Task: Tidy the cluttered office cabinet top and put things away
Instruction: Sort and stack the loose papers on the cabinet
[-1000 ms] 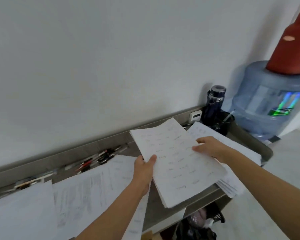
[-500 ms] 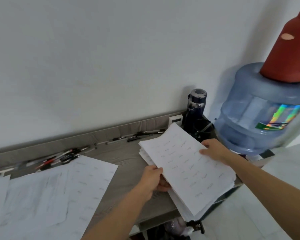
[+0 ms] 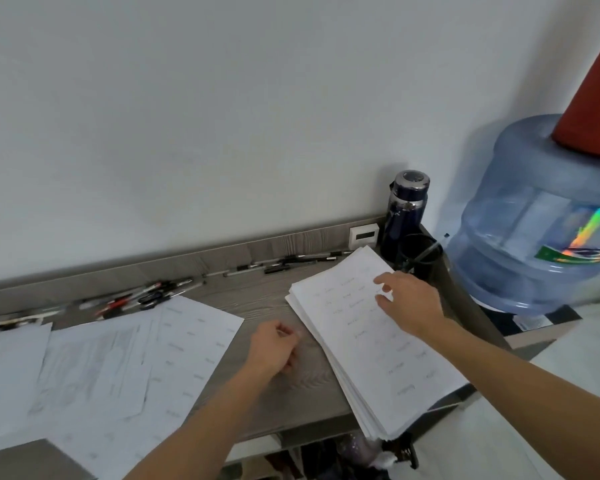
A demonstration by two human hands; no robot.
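1. Right grip lies wide and flat on the paper stack, fingers straight and spread on the top sheet near the far right corner of the bench. We judge that it presses down so the sheets do not slide.
2. Left grip sits on the bare bench just beside the stack's left edge, fingers loosely curled with nothing visible in them. We read it as placed to nudge that edge square.
3. Our stack lies askew, its near end hanging over the front edge by the right corner, so we judge it is not yet put away and could tip.
4. Loose sheets overlap toward the front left, and pens are strewn along the back edge. Both look untidied.
5. A dark flask and a black cup stand at the far right corner behind the stack.
6. We cannot see the left fingertips, which are tucked under. The writing is too faint to read, and the dark things below the front edge are unclear. The red object on the water jug is cut off.
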